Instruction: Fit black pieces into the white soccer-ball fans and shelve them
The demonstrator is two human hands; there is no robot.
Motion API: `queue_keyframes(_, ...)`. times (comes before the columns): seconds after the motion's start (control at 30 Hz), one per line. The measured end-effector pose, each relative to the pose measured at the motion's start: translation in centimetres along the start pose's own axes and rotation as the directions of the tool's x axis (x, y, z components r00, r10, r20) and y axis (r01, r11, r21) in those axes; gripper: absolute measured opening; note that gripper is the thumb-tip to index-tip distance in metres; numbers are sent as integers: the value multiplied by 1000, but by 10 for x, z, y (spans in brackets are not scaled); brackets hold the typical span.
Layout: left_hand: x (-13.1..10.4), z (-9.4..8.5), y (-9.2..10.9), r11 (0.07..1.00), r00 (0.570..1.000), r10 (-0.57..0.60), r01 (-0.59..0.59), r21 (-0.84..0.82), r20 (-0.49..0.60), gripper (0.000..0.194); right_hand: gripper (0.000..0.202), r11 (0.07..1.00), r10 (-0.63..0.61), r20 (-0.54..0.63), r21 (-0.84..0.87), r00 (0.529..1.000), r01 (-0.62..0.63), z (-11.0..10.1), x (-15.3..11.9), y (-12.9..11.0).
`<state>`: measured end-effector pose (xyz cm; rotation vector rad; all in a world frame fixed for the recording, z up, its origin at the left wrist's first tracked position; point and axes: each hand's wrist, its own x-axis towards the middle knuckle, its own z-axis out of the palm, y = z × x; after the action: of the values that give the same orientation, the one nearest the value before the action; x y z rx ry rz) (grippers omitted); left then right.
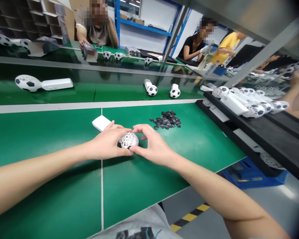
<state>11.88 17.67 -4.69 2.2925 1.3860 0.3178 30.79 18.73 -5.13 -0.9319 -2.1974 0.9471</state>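
Observation:
My left hand (112, 141) is wrapped round a white ball-shaped piece (129, 140) with an open lattice surface, and a few black patches show at its lower left edge. A white rectangular part (101, 123) sticks out behind the left hand; whether it joins the ball is hidden. From the right, my right hand (149, 142) pinches at the ball's near edge, its thumb touching there and its index finger curved above. Any small part between those fingertips is too small to tell. To the right of the hands a pile of small black pieces (167, 119) lies on the green table (52, 139).
Black trays (254, 132) stacked at the right hold several white football-patterned devices. Beyond the pale strip, a finished-looking device (28, 83) lies at the left and two smaller ones (151, 90) near the middle. Several people sit across the line. A metal post slants overhead.

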Motion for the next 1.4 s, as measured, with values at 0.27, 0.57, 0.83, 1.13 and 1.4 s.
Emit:
queue_keyframes(0.27,-2,0,3,1000,1000,0,0,-14,-3,58,24,997,81,0,4,997,-81,-16,19,40)
queue_keyframes(0.57,-2,-3,-2,1000,996,-28,27,13,80,62,20,639,117,-16,-764,993,-88,-56,63,87)
queue_keyframes(0.83,-19,20,10,981,984,-120,138,137,-132,69,24,533,117,116,-846,986,37,-38,59,68)
queue_keyframes(1.13,-14,-6,6,987,982,-76,98,-127,170,64,16,889,20,-83,-455,996,-56,-49,25,44)
queue_keyframes(1.4,-12,3,8,967,993,-93,106,-233,66,57,7,937,131,92,314,987,-154,-6,-5,13)
